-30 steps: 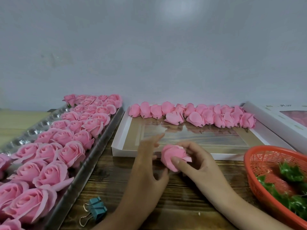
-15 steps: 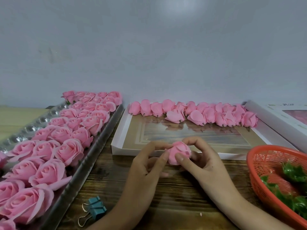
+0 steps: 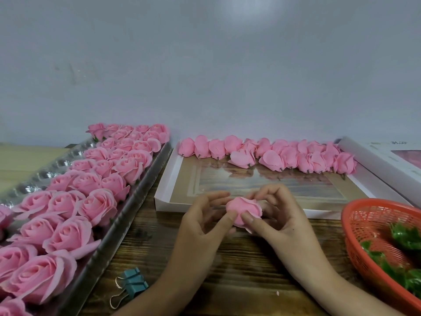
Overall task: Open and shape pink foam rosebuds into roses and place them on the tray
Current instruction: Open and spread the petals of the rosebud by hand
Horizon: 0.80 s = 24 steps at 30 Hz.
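Observation:
Both of my hands hold one pink foam rosebud (image 3: pixel 244 209) just above the wooden table, in front of the white box lid. My left hand (image 3: pixel 202 224) pinches its left side with thumb and fingers. My right hand (image 3: pixel 280 217) grips its right side, thumb pressed on the front petal. The bud's outer petals are partly spread. A silver tray (image 3: pixel 127 222) on the left carries several rows of shaped pink roses (image 3: pixel 98 201). A row of closed rosebuds (image 3: pixel 271 156) lies along the far edge of the white box lid (image 3: pixel 166 192).
An orange mesh basket (image 3: pixel 364 226) with green leaf pieces (image 3: pixel 407 238) stands at the right. A teal binder clip (image 3: pixel 132 285) lies on the table near the front. A white box (image 3: pixel 385 160) sits at the back right. A grey wall closes the back.
My hands turned and worked the rosebud, moving slightly away from me and closing in around it. Its petals now look more spread. The view shifted slightly.

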Tool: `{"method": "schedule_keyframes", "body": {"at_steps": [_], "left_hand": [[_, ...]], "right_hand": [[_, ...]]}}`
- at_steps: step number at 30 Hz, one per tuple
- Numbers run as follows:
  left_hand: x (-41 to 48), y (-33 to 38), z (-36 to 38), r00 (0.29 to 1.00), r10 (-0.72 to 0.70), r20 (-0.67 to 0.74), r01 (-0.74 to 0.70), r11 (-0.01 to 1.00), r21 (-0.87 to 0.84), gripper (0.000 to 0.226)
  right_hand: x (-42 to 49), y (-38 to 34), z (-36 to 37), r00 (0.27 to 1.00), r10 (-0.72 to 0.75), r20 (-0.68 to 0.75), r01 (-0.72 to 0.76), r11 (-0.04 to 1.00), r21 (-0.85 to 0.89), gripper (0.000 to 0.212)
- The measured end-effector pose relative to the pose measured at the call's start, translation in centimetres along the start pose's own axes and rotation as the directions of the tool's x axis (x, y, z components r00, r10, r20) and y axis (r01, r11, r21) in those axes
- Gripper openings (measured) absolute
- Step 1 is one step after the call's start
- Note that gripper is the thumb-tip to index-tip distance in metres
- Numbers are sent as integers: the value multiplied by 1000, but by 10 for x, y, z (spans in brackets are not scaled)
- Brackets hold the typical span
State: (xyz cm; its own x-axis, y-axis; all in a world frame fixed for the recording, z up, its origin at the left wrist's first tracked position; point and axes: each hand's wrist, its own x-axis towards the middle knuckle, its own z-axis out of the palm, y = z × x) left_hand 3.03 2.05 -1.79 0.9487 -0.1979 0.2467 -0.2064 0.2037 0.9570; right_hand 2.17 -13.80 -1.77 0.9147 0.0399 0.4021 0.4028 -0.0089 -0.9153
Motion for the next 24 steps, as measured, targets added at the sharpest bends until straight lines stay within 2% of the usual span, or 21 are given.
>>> {"method": "schedule_keyframes", "body": {"at_steps": [4,8,13,18,24], "left_hand": [[2,-3,-2,1000,-23,8,23,999,-39,24],[3,-6,-8,998,-62,8,62,997,-44,22],[4,-6,-8,1000,-26,-8,26,996,-82,23],[3,-7,-10,1000,-23,1,23,1000,-16,20],[4,-8,-9,1000,-23,-8,23,1000,-3,19]], "right_hand": [[-1,-1,1,1000,-26,-1,26,999,-47,29],[0,-2,2,998,-62,-22,58,987,-148,19],[1,0,-1,991,-128,-47,118,977,-176,10],[0,-2,0,980,-194,-39,179,951,-251,17],[-1,-3,0,980,-200,3,190,925,-329,26]]}}
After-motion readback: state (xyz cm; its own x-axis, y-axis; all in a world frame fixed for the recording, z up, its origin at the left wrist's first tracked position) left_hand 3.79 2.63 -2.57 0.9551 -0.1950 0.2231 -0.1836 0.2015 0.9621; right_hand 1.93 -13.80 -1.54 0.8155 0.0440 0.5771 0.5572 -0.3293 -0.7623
